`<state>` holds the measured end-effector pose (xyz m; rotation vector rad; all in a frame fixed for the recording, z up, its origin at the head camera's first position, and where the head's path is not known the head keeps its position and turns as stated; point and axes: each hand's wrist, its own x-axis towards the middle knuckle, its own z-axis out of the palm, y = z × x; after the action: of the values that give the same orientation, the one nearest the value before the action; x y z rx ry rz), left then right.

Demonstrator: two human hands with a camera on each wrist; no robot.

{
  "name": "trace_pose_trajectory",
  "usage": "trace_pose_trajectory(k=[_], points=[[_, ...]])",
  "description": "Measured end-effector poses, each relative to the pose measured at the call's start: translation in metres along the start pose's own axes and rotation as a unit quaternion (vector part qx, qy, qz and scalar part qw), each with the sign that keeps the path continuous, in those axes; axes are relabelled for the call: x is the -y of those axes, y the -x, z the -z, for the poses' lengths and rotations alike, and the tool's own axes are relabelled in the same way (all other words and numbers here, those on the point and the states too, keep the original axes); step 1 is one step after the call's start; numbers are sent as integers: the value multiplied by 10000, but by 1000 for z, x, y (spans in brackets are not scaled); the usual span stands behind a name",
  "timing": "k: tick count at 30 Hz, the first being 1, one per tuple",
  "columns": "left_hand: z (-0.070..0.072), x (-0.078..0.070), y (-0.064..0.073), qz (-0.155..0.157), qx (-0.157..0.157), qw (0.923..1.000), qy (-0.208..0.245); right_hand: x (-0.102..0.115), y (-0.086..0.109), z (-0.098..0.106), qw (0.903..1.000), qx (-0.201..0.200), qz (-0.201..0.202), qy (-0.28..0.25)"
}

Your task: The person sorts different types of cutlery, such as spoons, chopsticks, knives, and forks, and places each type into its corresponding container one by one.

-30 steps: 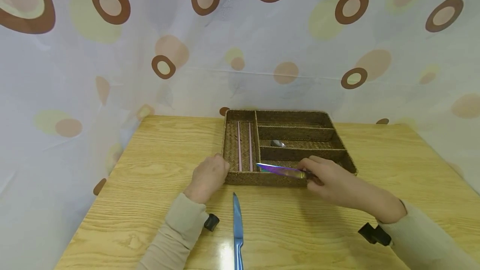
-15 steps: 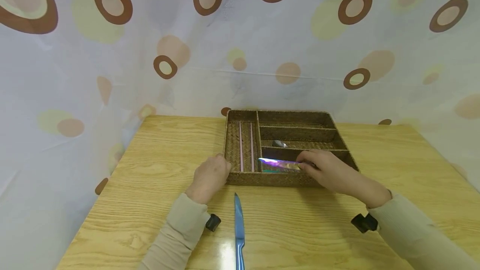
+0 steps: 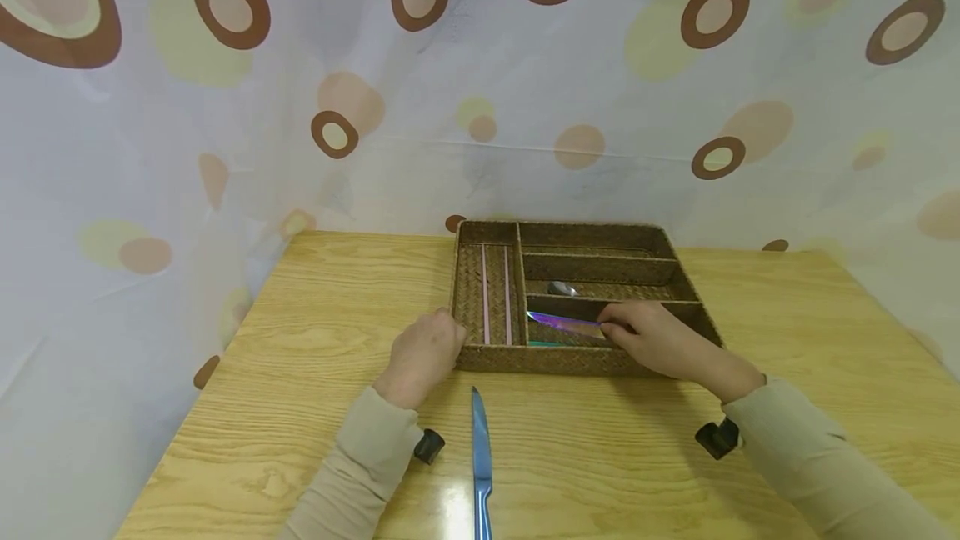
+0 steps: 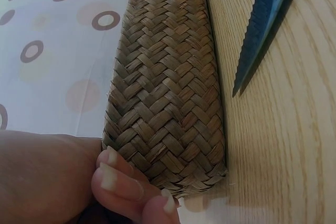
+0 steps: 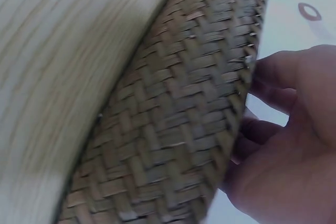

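Note:
My right hand [image 3: 660,342] pinches an iridescent purple knife [image 3: 564,323] by its handle, inside the front right compartment of a brown woven cutlery tray [image 3: 555,360]. The blade points left; the handle is hidden by the fingers. In the right wrist view the fingers [image 5: 268,90] reach over the tray's rim, and the knife is out of sight behind the wall. My left hand [image 3: 422,357] grips the tray's front left corner, its fingertips curled against the weave in the left wrist view. A teal strip [image 3: 546,344] shows beside the held knife, mostly hidden.
A blue serrated knife [image 3: 482,448] lies on the wooden table [image 3: 300,407] before the tray, tip towards it. Two thin pink sticks [image 3: 486,298] lie in the left compartment. A spoon [image 3: 562,288] rests in the middle right one. A patterned curtain [image 3: 420,173] hangs behind.
My right hand has moved forward over the tray's front wall and lowered the iridescent knife into the front right compartment. My left hand keeps its hold on the corner.

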<state>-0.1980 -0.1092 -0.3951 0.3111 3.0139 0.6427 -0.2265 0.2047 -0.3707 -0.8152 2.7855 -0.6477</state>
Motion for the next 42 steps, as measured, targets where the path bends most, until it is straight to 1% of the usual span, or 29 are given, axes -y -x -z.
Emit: trace_pose_trajectory(k=[3, 5, 8, 10, 12, 15, 21, 23, 25, 28, 30, 33, 35, 37, 41, 42], points=[[0, -1, 0, -89, -23, 9999, -104, -5, 1, -2, 9998, 96, -133, -74], [-1, -1, 0, -42, -79, 10000, 16, -7, 1, -3, 9991, 243, -296, -184], [0, -1, 0, -89, -40, 9999, -30, -11, 1, -5, 9968, 488, -514, -357], [0, -1, 1, -194, 16, 9995, -258, -12, 0, -6, 9956, 637, -550, -401], [1, -1, 2, -369, 89, 9973, -629, -14, -1, -8, 9951, 735, -521, -398], [3, -1, 3, -559, 90, 9932, -1014, -15, -2, -10, 9951, 787, -475, -373], [3, -1, 4, -656, 41, 9914, -1129, -15, 0, -13, 9961, 606, -586, -261], [3, -1, 4, -615, 19, 9927, -1034, -15, 0, -13, 9957, 569, -693, -238], [2, -1, 4, -633, 0, 9922, -1077, -14, 0, -13, 9951, 539, -808, -200], [2, -1, 4, -516, -36, 9951, -844, -13, 1, -14, 9936, 500, -986, -216], [2, -1, 4, -509, -34, 9952, -839, -13, 2, -14, 9934, 441, -1046, -175], [2, -1, 4, -426, -24, 9969, -655, -13, 2, -16, 9930, 385, -1113, -124], [3, -1, 5, -452, 6, 9963, -730, -13, 2, -17, 9928, 365, -1140, -74], [3, -1, 5, -428, -5, 9968, -678, -13, 3, -18, 9928, 344, -1149, -10], [1, -1, 4, -193, -73, 9996, -192, -12, 4, -20, 9928, 266, -1163, 129], [1, -1, 4, -165, -79, 9997, -142, -11, 4, -21, 9929, 223, -1157, 179]])
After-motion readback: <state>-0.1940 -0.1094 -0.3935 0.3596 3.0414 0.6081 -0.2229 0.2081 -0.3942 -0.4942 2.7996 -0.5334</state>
